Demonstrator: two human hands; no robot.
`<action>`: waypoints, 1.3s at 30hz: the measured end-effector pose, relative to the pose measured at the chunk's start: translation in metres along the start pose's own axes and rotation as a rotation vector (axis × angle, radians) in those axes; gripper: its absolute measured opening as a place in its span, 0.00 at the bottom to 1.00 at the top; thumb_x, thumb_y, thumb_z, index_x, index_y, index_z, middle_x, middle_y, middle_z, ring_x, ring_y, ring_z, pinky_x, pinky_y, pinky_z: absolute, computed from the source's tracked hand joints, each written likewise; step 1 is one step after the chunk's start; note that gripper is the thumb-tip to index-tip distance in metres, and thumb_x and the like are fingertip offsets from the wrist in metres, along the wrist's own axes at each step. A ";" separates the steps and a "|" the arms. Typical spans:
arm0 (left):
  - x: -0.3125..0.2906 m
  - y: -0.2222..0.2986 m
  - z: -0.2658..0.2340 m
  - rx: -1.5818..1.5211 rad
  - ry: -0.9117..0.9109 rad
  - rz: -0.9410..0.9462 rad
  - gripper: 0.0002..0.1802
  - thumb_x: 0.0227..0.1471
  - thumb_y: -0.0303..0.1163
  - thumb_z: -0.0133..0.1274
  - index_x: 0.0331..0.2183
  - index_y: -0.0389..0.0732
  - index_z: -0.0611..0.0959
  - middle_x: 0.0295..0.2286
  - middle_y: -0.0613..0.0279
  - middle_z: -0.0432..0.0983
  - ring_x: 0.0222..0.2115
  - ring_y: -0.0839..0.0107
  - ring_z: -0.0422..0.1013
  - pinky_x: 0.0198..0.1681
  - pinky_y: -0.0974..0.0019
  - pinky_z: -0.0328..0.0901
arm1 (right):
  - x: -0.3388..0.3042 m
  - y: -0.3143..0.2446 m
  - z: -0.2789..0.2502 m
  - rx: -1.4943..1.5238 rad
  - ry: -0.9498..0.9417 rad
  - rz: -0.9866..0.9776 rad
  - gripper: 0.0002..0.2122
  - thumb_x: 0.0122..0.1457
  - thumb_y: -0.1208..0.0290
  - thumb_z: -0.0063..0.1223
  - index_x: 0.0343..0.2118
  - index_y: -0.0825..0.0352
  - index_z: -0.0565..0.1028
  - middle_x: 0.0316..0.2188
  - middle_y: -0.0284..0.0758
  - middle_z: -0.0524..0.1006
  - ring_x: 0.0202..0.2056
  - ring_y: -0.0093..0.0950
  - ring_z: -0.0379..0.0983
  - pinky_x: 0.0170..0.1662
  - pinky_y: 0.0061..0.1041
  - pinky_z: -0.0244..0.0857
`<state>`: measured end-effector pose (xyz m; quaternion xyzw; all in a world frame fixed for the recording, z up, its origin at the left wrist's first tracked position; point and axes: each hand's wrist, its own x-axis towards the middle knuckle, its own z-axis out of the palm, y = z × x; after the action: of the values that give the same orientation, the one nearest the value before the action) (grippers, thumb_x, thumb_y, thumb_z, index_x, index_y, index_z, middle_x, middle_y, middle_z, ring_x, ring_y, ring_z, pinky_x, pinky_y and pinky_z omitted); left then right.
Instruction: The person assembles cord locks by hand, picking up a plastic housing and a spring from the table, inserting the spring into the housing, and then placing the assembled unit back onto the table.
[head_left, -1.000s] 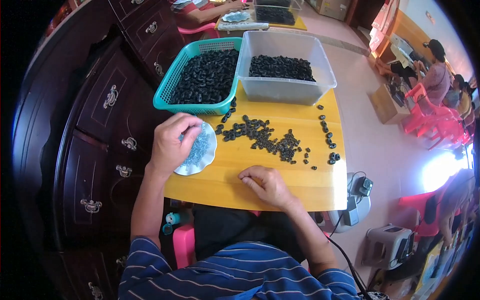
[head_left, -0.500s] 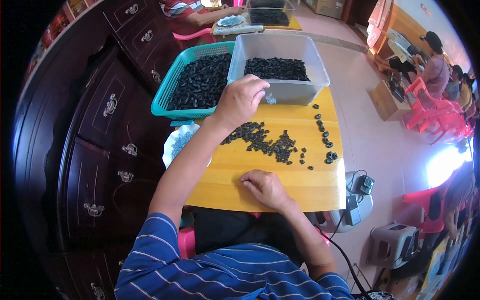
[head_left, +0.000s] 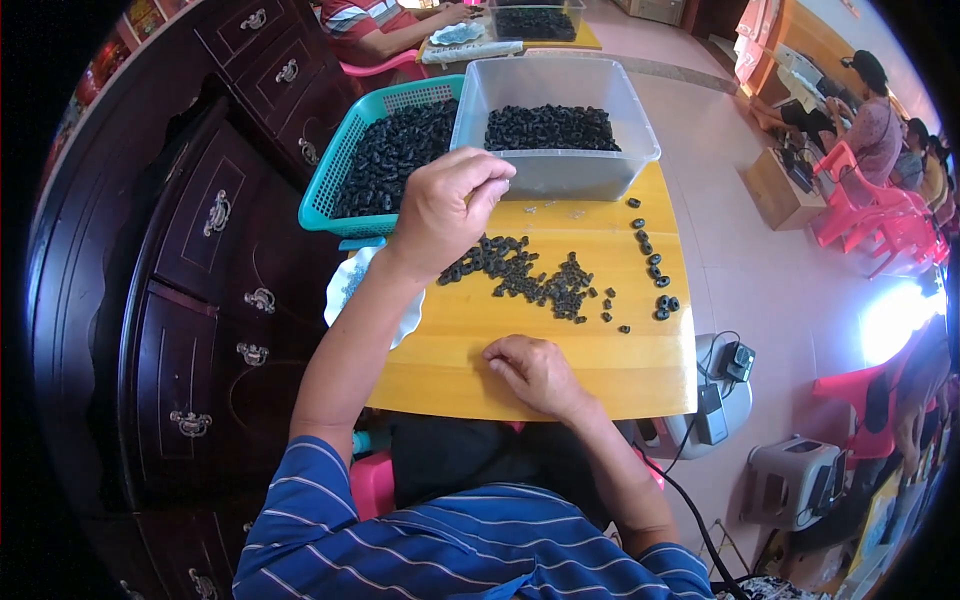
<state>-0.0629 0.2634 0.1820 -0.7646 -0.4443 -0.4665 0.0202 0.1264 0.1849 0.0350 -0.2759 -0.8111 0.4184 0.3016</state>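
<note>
My left hand (head_left: pixel 452 205) is raised over the far part of the yellow table, fingers pinched together in front of the clear plastic bin (head_left: pixel 570 178). Whatever lies between its fingertips is too small to make out. A few tiny clear pieces (head_left: pixel 532 209) lie on the wood just in front of the bin. Near the front edge rests my right hand (head_left: pixel 537 374), its fingers curled in and their inside hidden. Between the two hands spreads a pile of small black parts (head_left: pixel 545 285). My left forearm partly covers a white scalloped dish (head_left: pixel 408 322) holding small bluish clear pieces.
A green basket (head_left: pixel 316 200) full of black parts stands left of the bin, which also holds black parts. Several black parts (head_left: pixel 645 246) line the table's right edge. Dark wooden drawers (head_left: pixel 180 330) flank my left. Other people sit farther off, ahead and right.
My left hand has drawn back slightly to the left. The clear pieces seen in the air below its fingers now lie on the table. My right hand has stayed in place.
</note>
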 end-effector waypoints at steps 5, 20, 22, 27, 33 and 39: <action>0.021 0.049 -0.036 0.012 0.153 0.219 0.10 0.44 0.13 0.62 0.33 0.33 0.84 0.31 0.55 0.81 0.30 0.65 0.78 0.33 0.69 0.72 | -0.001 0.000 0.000 -0.004 -0.009 0.007 0.06 0.58 0.76 0.57 0.37 0.69 0.79 0.33 0.44 0.81 0.35 0.41 0.80 0.40 0.34 0.73; -0.003 -0.013 0.040 0.031 -0.025 0.062 0.07 0.48 0.20 0.61 0.34 0.36 0.84 0.31 0.54 0.81 0.30 0.58 0.79 0.34 0.62 0.73 | -0.002 0.001 0.000 0.007 -0.024 -0.011 0.07 0.58 0.72 0.55 0.37 0.69 0.79 0.33 0.45 0.80 0.37 0.46 0.78 0.43 0.39 0.72; -0.013 -0.011 0.038 -0.048 -0.027 -0.083 0.06 0.49 0.20 0.60 0.33 0.36 0.84 0.31 0.53 0.81 0.30 0.58 0.79 0.33 0.63 0.72 | -0.001 0.000 -0.001 0.011 -0.017 -0.005 0.07 0.58 0.72 0.55 0.37 0.69 0.79 0.33 0.46 0.80 0.37 0.46 0.78 0.43 0.39 0.72; -0.029 -0.014 0.020 -0.021 -0.049 -0.128 0.05 0.49 0.20 0.60 0.33 0.35 0.84 0.28 0.53 0.81 0.28 0.60 0.79 0.32 0.65 0.72 | -0.001 0.003 0.000 0.033 -0.005 -0.016 0.08 0.58 0.73 0.54 0.37 0.69 0.79 0.33 0.46 0.80 0.38 0.46 0.78 0.43 0.39 0.72; -0.071 -0.025 -0.008 -0.005 -0.096 -0.261 0.05 0.49 0.21 0.61 0.33 0.34 0.84 0.25 0.56 0.80 0.22 0.65 0.76 0.26 0.66 0.67 | 0.000 0.000 0.000 0.008 -0.019 -0.018 0.07 0.58 0.75 0.56 0.38 0.69 0.79 0.34 0.44 0.81 0.37 0.42 0.79 0.42 0.35 0.73; -0.111 -0.033 -0.050 0.037 -0.042 -0.351 0.05 0.50 0.22 0.61 0.33 0.34 0.85 0.24 0.57 0.79 0.21 0.70 0.75 0.25 0.69 0.66 | -0.001 0.000 0.001 0.021 -0.014 -0.003 0.06 0.59 0.75 0.57 0.38 0.69 0.78 0.34 0.44 0.80 0.36 0.42 0.79 0.41 0.34 0.73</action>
<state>-0.1395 0.1877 0.1170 -0.6845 -0.5796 -0.4386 -0.0567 0.1265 0.1837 0.0338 -0.2683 -0.8092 0.4284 0.2995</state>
